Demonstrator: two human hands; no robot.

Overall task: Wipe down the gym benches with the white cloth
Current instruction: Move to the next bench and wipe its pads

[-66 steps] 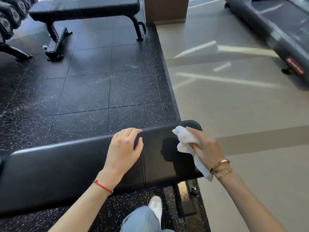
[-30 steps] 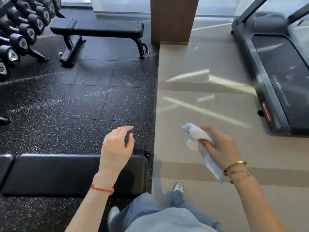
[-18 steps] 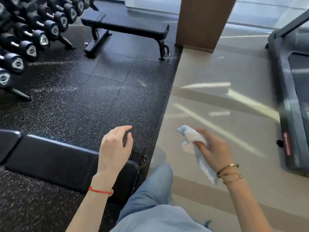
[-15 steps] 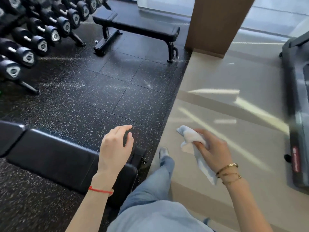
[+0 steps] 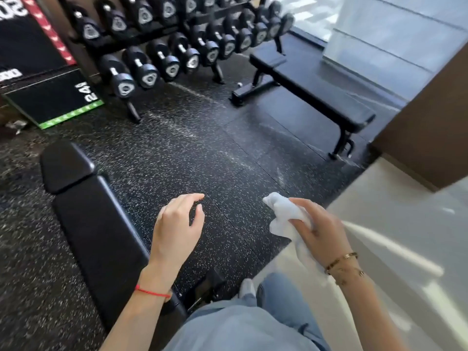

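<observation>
Clutching the white cloth (image 5: 286, 219) in my right hand (image 5: 321, 231), I see the far bench (image 5: 319, 89) ahead and rightward, lengthwise away-left to near-right, nearer that hand. My left hand (image 5: 177, 229) hangs loosely curled and empty beside the near bench (image 5: 101, 229).

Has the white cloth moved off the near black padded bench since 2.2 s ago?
Yes. The white cloth, then on the near black padded bench, is now held by the right hand in the air to the bench's right, over the speckled black rubber floor.
</observation>
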